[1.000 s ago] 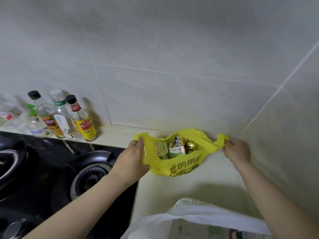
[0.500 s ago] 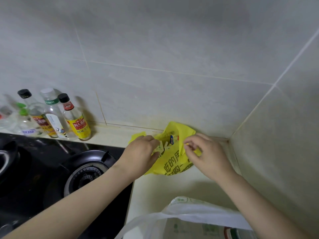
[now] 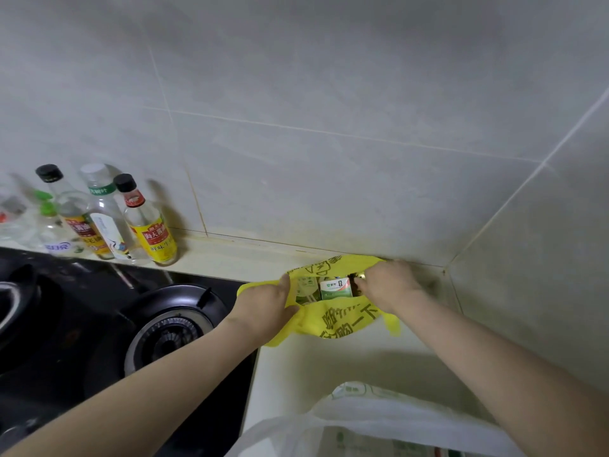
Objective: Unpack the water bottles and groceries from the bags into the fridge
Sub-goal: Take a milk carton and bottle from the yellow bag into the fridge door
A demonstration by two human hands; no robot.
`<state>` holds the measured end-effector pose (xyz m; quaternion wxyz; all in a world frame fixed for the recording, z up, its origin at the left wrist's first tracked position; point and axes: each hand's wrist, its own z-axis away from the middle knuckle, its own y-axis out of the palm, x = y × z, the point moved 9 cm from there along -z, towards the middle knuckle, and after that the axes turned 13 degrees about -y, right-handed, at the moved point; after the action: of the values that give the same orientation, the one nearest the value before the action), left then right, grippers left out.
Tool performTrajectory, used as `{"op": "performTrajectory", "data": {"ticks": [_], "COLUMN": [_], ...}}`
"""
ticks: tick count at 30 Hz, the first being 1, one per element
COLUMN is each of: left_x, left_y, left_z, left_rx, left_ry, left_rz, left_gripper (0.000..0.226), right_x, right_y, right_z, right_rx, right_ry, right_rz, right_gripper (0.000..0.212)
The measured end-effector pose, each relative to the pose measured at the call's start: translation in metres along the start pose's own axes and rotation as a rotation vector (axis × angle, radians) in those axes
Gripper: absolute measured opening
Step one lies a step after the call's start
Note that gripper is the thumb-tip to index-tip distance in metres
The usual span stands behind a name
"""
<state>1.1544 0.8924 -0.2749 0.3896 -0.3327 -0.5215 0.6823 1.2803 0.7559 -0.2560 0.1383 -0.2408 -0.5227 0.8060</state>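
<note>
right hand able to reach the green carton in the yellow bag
Probably yes: the left hand holds the yellow bag open, and the right hand sits beside the uncovered green carton.

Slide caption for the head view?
Left hand holds open a yellow plastic bag of small cartons on a pale counter; right hand reaches inside.

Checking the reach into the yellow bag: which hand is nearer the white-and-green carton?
Right. The right hand has its fingertips just beside the white-and-green carton, on its right; the left hand grips the yellow bag rim farther left.
</note>
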Motion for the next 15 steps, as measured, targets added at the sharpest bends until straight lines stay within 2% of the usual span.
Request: {"op": "performTrajectory", "data": {"ticks": [4, 6, 8, 12, 15], "left_x": [0.006, 0.012, 0.016, 0.019, 0.019], "left_y": [0.004, 0.010, 0.018, 0.027, 0.032], "left_z": [-0.001, -0.005, -0.008, -0.012, -0.013], "left_rx": [-0.030, -0.036, -0.013, 0.024, 0.055], "left_ry": [-0.015, -0.027, -0.039, -0.023, -0.012], "left_rz": [-0.007, 0.001, 0.022, 0.028, 0.055], "left_gripper": [0.098, 0.113, 0.123, 0.135, 0.136], "right_x": [-0.025, -0.034, -0.042, -0.047, -0.048], "right_y": [0.011, 0.016, 0.028, 0.056, 0.070], "right_z": [0.009, 0.015, 0.019, 0.026, 0.031], "right_rx": [0.063, 0.060, 0.077, 0.147, 0.128], "right_ry": [0.089, 0.122, 0.159, 0.182, 0.170], "right_rz": [0.032, 0.050, 0.068, -0.022, -0.127], "right_gripper": [0.038, 0.044, 0.061, 0.110, 0.118]}}
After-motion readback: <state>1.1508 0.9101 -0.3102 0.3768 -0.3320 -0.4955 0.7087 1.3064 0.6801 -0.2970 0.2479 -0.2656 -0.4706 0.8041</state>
